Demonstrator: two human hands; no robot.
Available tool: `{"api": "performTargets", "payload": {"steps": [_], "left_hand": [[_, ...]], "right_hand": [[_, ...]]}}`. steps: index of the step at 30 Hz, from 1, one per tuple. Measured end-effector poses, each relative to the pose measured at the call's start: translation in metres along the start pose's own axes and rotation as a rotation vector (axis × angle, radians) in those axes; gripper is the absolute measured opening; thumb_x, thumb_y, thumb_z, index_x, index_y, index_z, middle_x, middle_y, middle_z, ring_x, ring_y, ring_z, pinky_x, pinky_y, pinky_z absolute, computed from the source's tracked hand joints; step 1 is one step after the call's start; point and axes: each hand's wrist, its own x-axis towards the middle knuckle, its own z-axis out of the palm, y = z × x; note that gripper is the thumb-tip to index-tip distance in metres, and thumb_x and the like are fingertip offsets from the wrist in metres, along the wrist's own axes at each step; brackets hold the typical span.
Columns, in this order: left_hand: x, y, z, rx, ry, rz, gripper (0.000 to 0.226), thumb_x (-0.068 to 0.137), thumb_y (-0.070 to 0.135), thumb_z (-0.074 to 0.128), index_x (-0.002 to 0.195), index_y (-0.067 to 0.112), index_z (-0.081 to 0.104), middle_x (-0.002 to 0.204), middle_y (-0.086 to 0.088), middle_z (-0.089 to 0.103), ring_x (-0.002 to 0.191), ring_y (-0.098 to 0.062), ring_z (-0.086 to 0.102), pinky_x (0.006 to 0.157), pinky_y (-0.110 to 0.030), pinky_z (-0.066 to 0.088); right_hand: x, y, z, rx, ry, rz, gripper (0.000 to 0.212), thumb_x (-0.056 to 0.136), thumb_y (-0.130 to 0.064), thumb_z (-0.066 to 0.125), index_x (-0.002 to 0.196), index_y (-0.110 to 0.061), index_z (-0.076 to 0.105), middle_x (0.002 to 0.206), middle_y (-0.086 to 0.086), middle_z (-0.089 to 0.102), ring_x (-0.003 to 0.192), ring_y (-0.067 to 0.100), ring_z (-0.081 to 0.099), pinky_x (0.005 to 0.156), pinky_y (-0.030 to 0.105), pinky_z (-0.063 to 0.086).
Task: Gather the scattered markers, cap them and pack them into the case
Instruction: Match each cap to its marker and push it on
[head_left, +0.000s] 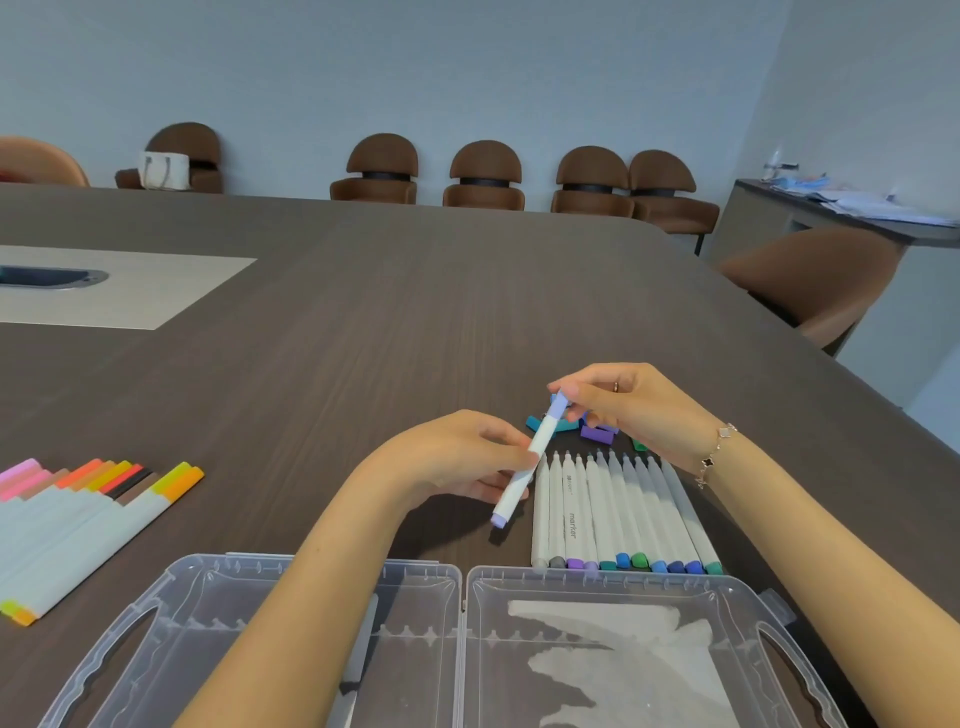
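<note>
The left hand (462, 457) grips the white barrel of a lilac marker (527, 464) near the middle of the frame, fingers curled round it, the marker tilted with its lower lilac end toward the bottom of the frame. The right hand (618, 402) pinches the lilac cap (558, 405) at the marker's upper end between thumb and fingertips; whether the cap is fully seated cannot be told. A bracelet (714, 454) hangs on the right wrist.

Just below the right hand, a row of uncapped markers (618, 514) lies side by side on the dark wooden table (363, 312), bare tips pointing toward the top of the frame and purple, blue and green ends toward the bottom. Above that row, partly hidden by the right hand, lie loose caps (597, 432) in teal and purple.

At the left edge of the frame lies a second row of capped markers (88, 514) in pink, orange, yellow, red and brown. Across the bottom of the frame the clear plastic case (462, 597) lies open flat, both halves up, both forearms passing over it. Brown chairs (485, 176) line the wall at the top of the frame.
</note>
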Motion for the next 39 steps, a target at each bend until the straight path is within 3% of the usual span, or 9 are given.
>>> {"api": "performTargets", "payload": {"steps": [5, 8, 12, 19, 23, 27, 31, 34, 39], "left_hand": [[0.0, 0.006, 0.01, -0.148, 0.072, -0.012, 0.017, 0.087, 0.017, 0.066, 0.1, 0.007, 0.07, 0.089, -0.002, 0.073, 0.07, -0.009, 0.071, 0.058, -0.018, 0.057], [0.002, 0.008, 0.019, -0.155, 0.117, -0.044, 0.02, 0.087, 0.013, 0.066, 0.105, 0.003, 0.069, 0.1, -0.009, 0.073, 0.079, -0.015, 0.071, 0.063, -0.022, 0.057], [0.002, 0.011, 0.022, -0.17, 0.128, -0.058, 0.021, 0.087, 0.012, 0.065, 0.106, 0.001, 0.067, 0.103, -0.012, 0.072, 0.089, -0.02, 0.071, 0.076, -0.03, 0.058], [-0.003, 0.012, 0.008, -0.15, 0.148, -0.032, 0.022, 0.084, 0.015, 0.07, 0.102, 0.003, 0.071, 0.092, -0.009, 0.074, 0.076, -0.014, 0.072, 0.069, -0.024, 0.06], [-0.002, 0.002, -0.003, 0.167, 0.209, -0.16, 0.024, 0.08, 0.026, 0.073, 0.094, 0.007, 0.073, 0.082, -0.005, 0.071, 0.066, -0.012, 0.068, 0.073, -0.024, 0.058], [0.007, -0.009, 0.003, 0.405, 0.229, -0.255, 0.038, 0.079, 0.044, 0.071, 0.093, 0.01, 0.073, 0.083, -0.004, 0.07, 0.07, -0.015, 0.068, 0.079, -0.026, 0.057], [0.007, -0.007, 0.014, 0.55, 0.392, -0.08, 0.035, 0.085, 0.043, 0.063, 0.088, 0.009, 0.068, 0.082, -0.006, 0.061, 0.065, -0.011, 0.052, 0.057, -0.016, 0.041], [0.009, -0.004, 0.032, 0.526, 0.309, -0.019, 0.025, 0.087, 0.034, 0.064, 0.09, 0.011, 0.07, 0.09, -0.006, 0.066, 0.067, -0.009, 0.053, 0.06, -0.016, 0.044], [0.02, -0.014, 0.048, 0.618, 0.297, -0.035, 0.027, 0.09, 0.037, 0.057, 0.095, 0.012, 0.066, 0.089, 0.001, 0.062, 0.062, -0.01, 0.052, 0.06, -0.018, 0.044]], "right_hand": [[0.001, -0.002, 0.015, 0.103, 0.065, -0.019, 0.02, 0.089, -0.024, 0.059, 0.103, -0.017, 0.072, 0.092, 0.006, 0.072, 0.083, 0.014, 0.067, 0.074, 0.019, 0.055], [0.002, -0.002, 0.02, 0.093, 0.074, -0.03, 0.021, 0.09, -0.024, 0.059, 0.103, -0.017, 0.073, 0.093, 0.004, 0.072, 0.088, 0.019, 0.066, 0.078, 0.024, 0.056], [0.004, -0.007, 0.023, 0.084, 0.059, -0.061, 0.02, 0.09, -0.022, 0.059, 0.103, -0.016, 0.073, 0.09, 0.002, 0.073, 0.086, 0.02, 0.066, 0.07, 0.018, 0.054], [0.003, -0.013, 0.017, 0.06, 0.055, -0.098, 0.022, 0.091, -0.021, 0.058, 0.107, -0.015, 0.071, 0.093, 0.004, 0.073, 0.079, 0.011, 0.067, 0.072, 0.017, 0.055], [0.008, -0.003, -0.024, -0.209, 0.314, -0.042, 0.029, 0.095, -0.027, 0.05, 0.124, -0.025, 0.058, 0.099, -0.003, 0.069, 0.081, 0.006, 0.065, 0.074, 0.019, 0.053], [0.009, 0.02, -0.057, -0.43, 0.472, 0.074, 0.024, 0.096, -0.02, 0.048, 0.111, -0.023, 0.066, 0.104, -0.003, 0.067, 0.09, 0.013, 0.062, 0.076, 0.021, 0.044], [0.008, 0.029, -0.051, -0.58, 0.25, 0.159, 0.024, 0.094, -0.013, 0.049, 0.1, -0.022, 0.07, 0.105, -0.001, 0.068, 0.089, 0.017, 0.064, 0.078, 0.024, 0.051], [0.007, 0.026, -0.054, -0.707, 0.097, 0.276, 0.016, 0.091, -0.012, 0.054, 0.098, -0.013, 0.069, 0.105, 0.003, 0.066, 0.089, 0.013, 0.058, 0.083, 0.024, 0.048], [-0.003, 0.018, -0.064, -0.752, 0.021, 0.385, 0.012, 0.088, -0.018, 0.061, 0.091, -0.007, 0.065, 0.097, 0.008, 0.066, 0.071, 0.013, 0.054, 0.062, 0.019, 0.045]]}}
